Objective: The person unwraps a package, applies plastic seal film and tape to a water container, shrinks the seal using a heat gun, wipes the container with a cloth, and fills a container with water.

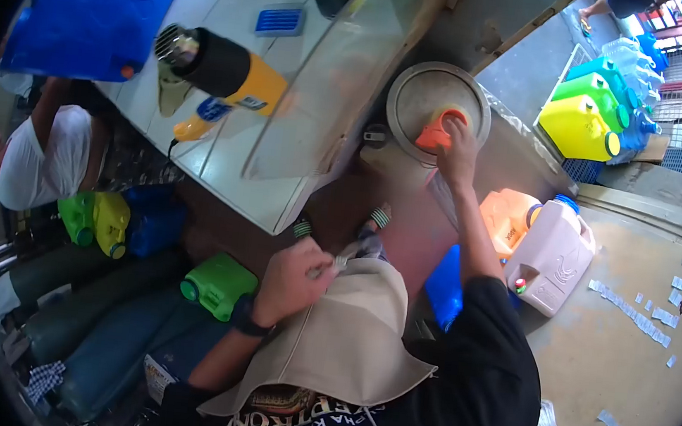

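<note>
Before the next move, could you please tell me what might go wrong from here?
The heat gun has its metal nozzle towards the blue jug; if it is hot or switched on, it might soften the plastic.

The right hand has the orange item off-centre over the round lid, so a loose grip could let it slide off the side.

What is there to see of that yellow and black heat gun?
The heat gun has a slotted metal nozzle, a black middle section and a yellow rear housing that looks like plastic. Its yellow handle carries a blue label, and a dark cord leaves the handle's end. It is on the white tiled tabletop, its rear beside a clear panel; whether they touch is unclear. No hand is on it. I can't tell whether it is running.
</note>
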Tool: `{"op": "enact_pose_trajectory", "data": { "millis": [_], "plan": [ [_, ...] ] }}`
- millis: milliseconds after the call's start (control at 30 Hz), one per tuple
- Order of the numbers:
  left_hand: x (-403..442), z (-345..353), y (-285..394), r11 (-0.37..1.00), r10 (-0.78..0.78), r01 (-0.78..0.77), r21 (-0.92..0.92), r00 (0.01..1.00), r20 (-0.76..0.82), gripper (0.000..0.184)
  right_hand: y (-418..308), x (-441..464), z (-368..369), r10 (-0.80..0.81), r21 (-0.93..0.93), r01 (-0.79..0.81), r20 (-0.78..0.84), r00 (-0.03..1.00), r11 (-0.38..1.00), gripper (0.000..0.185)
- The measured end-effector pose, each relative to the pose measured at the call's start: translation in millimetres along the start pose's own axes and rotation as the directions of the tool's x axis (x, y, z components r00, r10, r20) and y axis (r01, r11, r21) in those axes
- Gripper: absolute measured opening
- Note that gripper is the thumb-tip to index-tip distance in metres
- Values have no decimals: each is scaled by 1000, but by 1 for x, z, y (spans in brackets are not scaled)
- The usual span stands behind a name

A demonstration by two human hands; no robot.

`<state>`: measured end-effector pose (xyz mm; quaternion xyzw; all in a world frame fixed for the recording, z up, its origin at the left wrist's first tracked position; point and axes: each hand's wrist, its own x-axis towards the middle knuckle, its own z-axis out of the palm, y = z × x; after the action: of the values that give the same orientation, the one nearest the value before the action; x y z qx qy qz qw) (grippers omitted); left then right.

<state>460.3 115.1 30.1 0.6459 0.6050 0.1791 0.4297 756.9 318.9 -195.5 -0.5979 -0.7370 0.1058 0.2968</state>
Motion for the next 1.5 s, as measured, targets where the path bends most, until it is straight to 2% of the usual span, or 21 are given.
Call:
{"op": "enact_pose_trajectory", "data": {
  "millis": [100, 167, 267, 333, 400, 467, 500, 533, 600, 667, 700, 767, 833, 900, 1067, 1100, 1133, 1200, 1333, 1467, 1500],
  "plan": [
    [16, -8, -9, 976, -108, 95, -195, 992, -58, 10, -97, -39, -84, 117, 423, -112, 15, 993, 899, 18],
    [24, -16, -15, 959, -66, 45, -278, 996, -67, 9, -173, -62, -141, -236, 407, 246, -77, 969, 880, 15],
    [17, -27, -17, 924, 108, -111, -366, 994, -29, 9, -252, -74, -162, -206, 501, 219, -82, 975, 837, 20],
    [8, -41, -20, 876, 259, -254, -410, 965, -45, 9, -268, -89, -141, 5, 592, -154, 245, 970, 791, 21],
    [-4, -56, -29, 848, 227, -230, -478, 972, -65, 14, -286, -99, -131, 47, 604, -205, 267, 963, 770, 18],
    [-22, -68, -51, 809, 190, -194, -555, 980, -66, 19, -311, -109, -127, 276, 868, -385, 305, 911, 312, 15],
    [-27, -75, -69, 735, -34, -46, -677, 994, -105, 24, -321, -110, -125, 338, 867, -412, 313, 887, 279, 13],
    [-34, -87, -80, 611, -255, 76, -788, 961, -105, 29, -336, -107, -121, 330, 875, -386, 287, 899, 292, 13],
    [-56, -108, -89, 707, -148, -34, -707, 970, -194, 29, -371, -102, -108, 65, 367, -36, -68, 996, 929, 12],
    [-69, -120, -89, 825, 13, -109, -554, 985, -175, 28, -416, -109, -87, 42, 323, -14, -79, 996, 946, 14],
    [-64, -123, -100, 770, 116, -214, -602, 973, -198, 23, -433, -109, -73, 58, 377, -45, -23, 998, 925, 16],
    [-56, -138, -110, 451, 37, -42, -892, 999, -28, 21, -452, -107, -45, 35, 438, -40, 20, 999, 898, 19],
    [-46, -147, -127, 251, -12, 116, -961, 993, 117, 25, -451, -99, -33, 160, 726, -173, 88, 983, 666, 23],
    [-37, -157, -139, 150, 53, 171, -974, 982, 181, 42, -470, -88, -44, 95, 595, -77, 0, 995, 800, 24],
    [-5, -178, -163, 431, 271, 221, -875, 893, 359, 37, -462, -68, -28, 15, 283, 15, -101, 995, 959, 22],
    [-2, -172, -173, 644, 307, -79, -761, 938, 162, 39, -448, -65, -16, 55, 170, -29, -153, 987, 985, 21],
    [-6, -199, -163, 708, 344, -268, -654, 939, -13, 41, -436, -57, -8, 86, 52, -77, -204, 975, 996, 20],
    [-15, -252, -143, 830, 386, -491, -266, 849, -361, 45, -424, -28, 2, 151, -38, -163, -220, 964, 986, 21],
    [-20, -365, -169, 792, 270, -546, -272, 714, -646, 41, -390, -8, 37, 369, -226, -386, -116, 922, 894, 32],
    [-7, -445, -186, 796, 263, -579, -179, 597, -758, 38, -377, -10, 57, 192, -386, -271, -232, 954, 882, 42],
    [-4, -466, -179, 773, 336, -632, -55, 480, -810, 39, -384, -11, 58, 209, -426, -295, -236, 949, 855, 45]
  ]
}}
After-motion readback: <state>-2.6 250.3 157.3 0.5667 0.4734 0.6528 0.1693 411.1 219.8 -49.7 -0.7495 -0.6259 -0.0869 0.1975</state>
